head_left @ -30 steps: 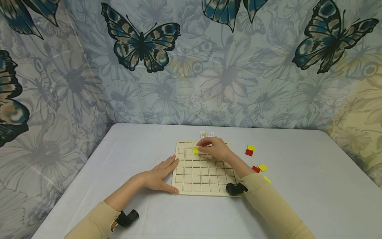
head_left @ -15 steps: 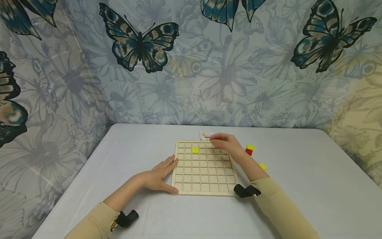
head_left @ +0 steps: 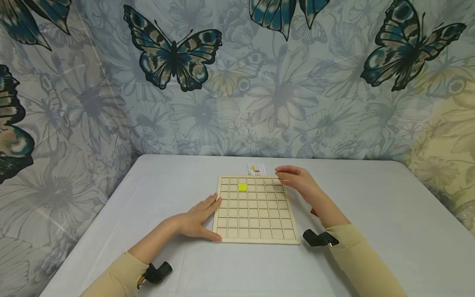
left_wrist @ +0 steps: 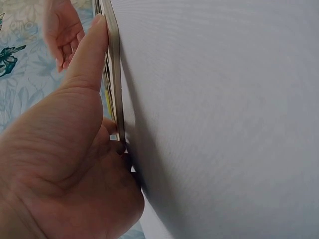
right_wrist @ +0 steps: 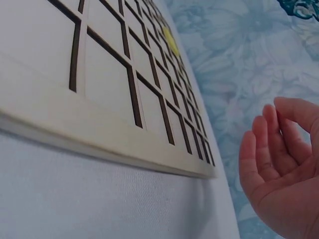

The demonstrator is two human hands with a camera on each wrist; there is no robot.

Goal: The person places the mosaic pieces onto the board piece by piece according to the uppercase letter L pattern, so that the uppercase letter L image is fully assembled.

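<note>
the left hand (head_left: 199, 216) rests on the left edge of the wooden grid board (head_left: 255, 213), fingers straight, thumb at the near corner. the right hand (head_left: 298, 180) hovers by the far right corner, fingers loosely bent and empty. a yellow square tile (head_left: 243, 187) sits in the board's second row from the far edge, third column from the left. a printed grid card (head_left: 256, 169) lies beyond on the worktop (head_left: 389, 206).

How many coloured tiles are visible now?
2: a yellow tile on the board, third column from the left, second row from the far edge; and a red tile right of the board, partly hidden by the right forearm. More may lie behind it.
</note>
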